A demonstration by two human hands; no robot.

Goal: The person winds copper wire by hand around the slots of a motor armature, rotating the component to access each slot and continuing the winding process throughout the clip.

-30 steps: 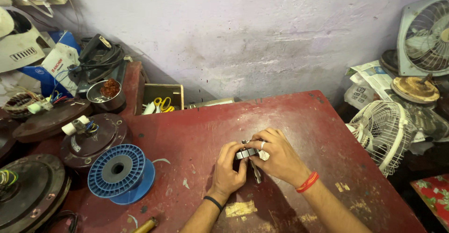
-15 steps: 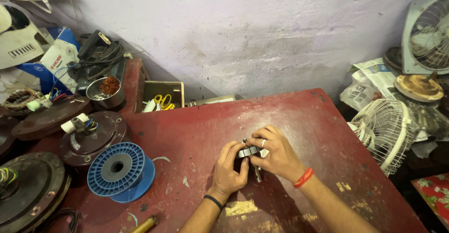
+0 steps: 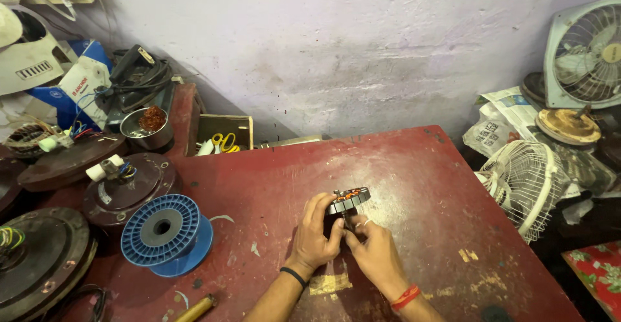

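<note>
A red worktable point(image 3: 414, 167) is carrying the work, its far edge running along the wall; the person is working near the middle of it, a little toward the near edge. On the left edge a blue spool point(image 3: 165, 231) is lying on its side, with dark round motor housings point(image 3: 123, 183) crowding the far left corner; off the right edge a white fan guard point(image 3: 524, 186) is leaning.

The left hand point(image 3: 317, 235) is curling closed around a small motor stator point(image 3: 348, 200), fingers wrapping its left rim and holding it tilted just above the tabletop; the right hand point(image 3: 374, 254) is closing on it from below, fingertips pinching at the underside, where a thin shaft or tool seems to be sticking down, though which I cannot tell.

Judging from this, the grip is doing well to stay on the metal rim, keeping fingers off the copper-coloured windings, which probably scratch easily; bracing both wrists on the table should be steadying the piece; keeping it low over the surface is limiting any drop.
</note>
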